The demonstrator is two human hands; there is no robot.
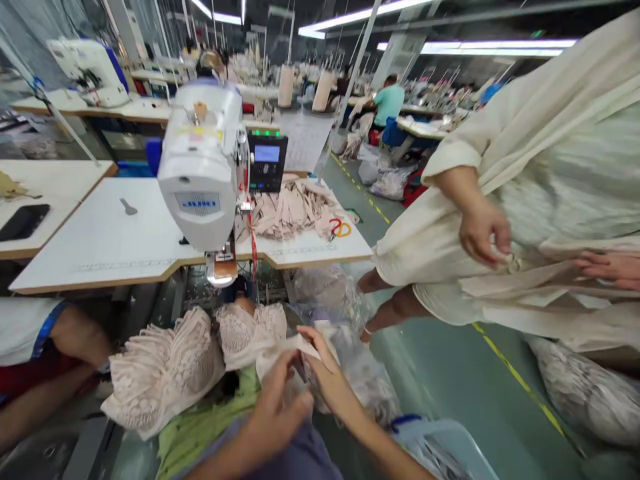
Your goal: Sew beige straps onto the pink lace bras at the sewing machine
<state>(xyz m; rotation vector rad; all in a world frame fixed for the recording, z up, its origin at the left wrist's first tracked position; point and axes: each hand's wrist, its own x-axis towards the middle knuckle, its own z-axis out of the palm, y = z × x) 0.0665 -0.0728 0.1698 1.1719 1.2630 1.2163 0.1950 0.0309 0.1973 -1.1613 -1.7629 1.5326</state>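
Over the lap [310, 455], beige lace cups [245, 333] adjoin plain, pale cloth [270, 357]; left hand [281, 400] and right hand [327, 373] fingers [312, 336] grasp it.

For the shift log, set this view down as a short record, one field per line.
Left hand: at the pale cloth; blur hides the grip
Right hand: at the same cloth, grip unclear
Beside hands: stacked lace bras, to the left
Machine: white sewing machine, screen lit
Tabletop: heap of pale fabric strips; scissors with red and orange handles
Bystander: person in pale clothes, at right
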